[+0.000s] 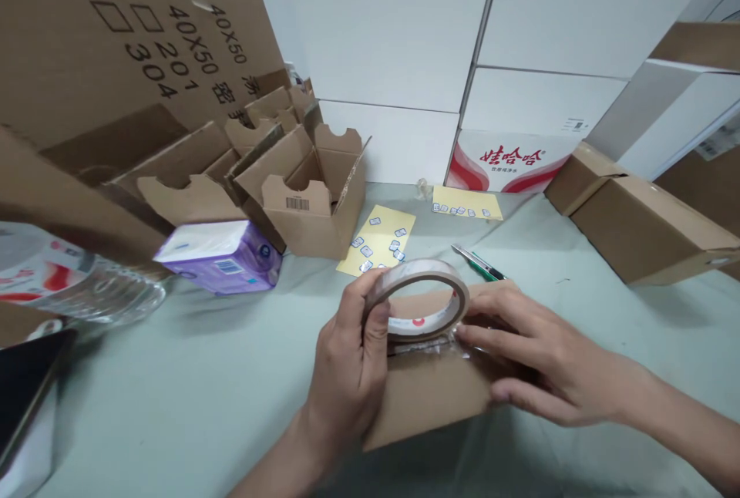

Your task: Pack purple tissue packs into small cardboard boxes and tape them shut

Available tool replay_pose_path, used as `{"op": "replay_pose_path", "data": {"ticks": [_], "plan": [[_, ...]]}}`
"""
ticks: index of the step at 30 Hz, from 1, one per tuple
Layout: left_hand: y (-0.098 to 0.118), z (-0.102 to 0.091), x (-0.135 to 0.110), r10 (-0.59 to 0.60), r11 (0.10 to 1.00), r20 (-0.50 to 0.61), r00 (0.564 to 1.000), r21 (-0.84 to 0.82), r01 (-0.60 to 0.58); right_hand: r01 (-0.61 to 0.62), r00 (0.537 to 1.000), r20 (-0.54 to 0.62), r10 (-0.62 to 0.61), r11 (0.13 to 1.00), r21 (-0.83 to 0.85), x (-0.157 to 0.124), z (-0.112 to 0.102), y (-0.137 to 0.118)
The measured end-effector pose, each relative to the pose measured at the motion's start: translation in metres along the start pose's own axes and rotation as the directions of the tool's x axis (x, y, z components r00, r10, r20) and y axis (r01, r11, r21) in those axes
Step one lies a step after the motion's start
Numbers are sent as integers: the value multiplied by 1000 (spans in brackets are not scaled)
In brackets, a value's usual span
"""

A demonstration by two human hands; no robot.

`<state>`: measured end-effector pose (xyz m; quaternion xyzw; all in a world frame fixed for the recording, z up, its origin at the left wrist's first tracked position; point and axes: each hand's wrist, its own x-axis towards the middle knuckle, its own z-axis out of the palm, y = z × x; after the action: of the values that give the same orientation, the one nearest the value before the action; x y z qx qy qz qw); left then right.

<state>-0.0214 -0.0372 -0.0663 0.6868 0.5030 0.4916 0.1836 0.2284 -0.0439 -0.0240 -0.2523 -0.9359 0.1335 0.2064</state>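
A roll of clear packing tape (pixel 416 273) stands on edge over a small cardboard box (pixel 428 394), gripped on its left side by my left hand (pixel 352 351), with the thumb against the ring. Crinkled clear tape shows on the box top beneath the roll. My right hand (pixel 537 351) rests on the right end of the box, fingertips by the tape's edge and thumb on the near side. Its fingers are bent around the box end. Just beyond the box lies a utility knife (pixel 486 265) with a green handle.
Two yellow sticker sheets (pixel 393 222) lie behind the box. Open cardboard boxes (pixel 341 224), a purple tissue pack (pixel 223 257) and a water bottle (pixel 75 274) stand to the left. A closed brown box (pixel 641 228) sits at right. White cartons (pixel 393 28) form a wall behind.
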Motion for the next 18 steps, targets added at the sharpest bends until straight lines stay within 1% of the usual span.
{"op": "replay_pose_path", "data": {"ticks": [3, 6, 9, 11, 13, 15, 16, 18], "plan": [[-2, -3, -1, -39, 999, -11, 999, 15, 39, -23, 995, 99, 27, 999, -46, -6, 13, 3], [-6, -10, 2, -141, 990, -8, 990, -27, 141, -60, 985, 156, 70, 996, -70, -5, 17, 4], [-7, -15, 8, -277, 948, 17, 961, -157, 276, -109, 969, 212, 125, 991, -83, -2, 17, 1], [-7, -15, 14, -346, 893, 53, 937, -287, 346, -146, 954, 248, 166, 985, -97, 2, 17, -1], [-6, -14, 18, -388, 833, 84, 918, -394, 388, -185, 937, 278, 211, 976, -116, 6, 19, -3], [-6, -13, 20, -386, 821, 83, 919, -423, 383, -218, 921, 297, 252, 965, -142, 10, 23, -7], [-6, -13, 19, -360, 838, 72, 930, -414, 356, -226, 917, 299, 264, 962, -156, 12, 25, -9], [-6, -14, 16, -275, 877, 87, 957, -384, 287, -220, 921, 285, 265, 958, -183, 16, 27, -14]]}}
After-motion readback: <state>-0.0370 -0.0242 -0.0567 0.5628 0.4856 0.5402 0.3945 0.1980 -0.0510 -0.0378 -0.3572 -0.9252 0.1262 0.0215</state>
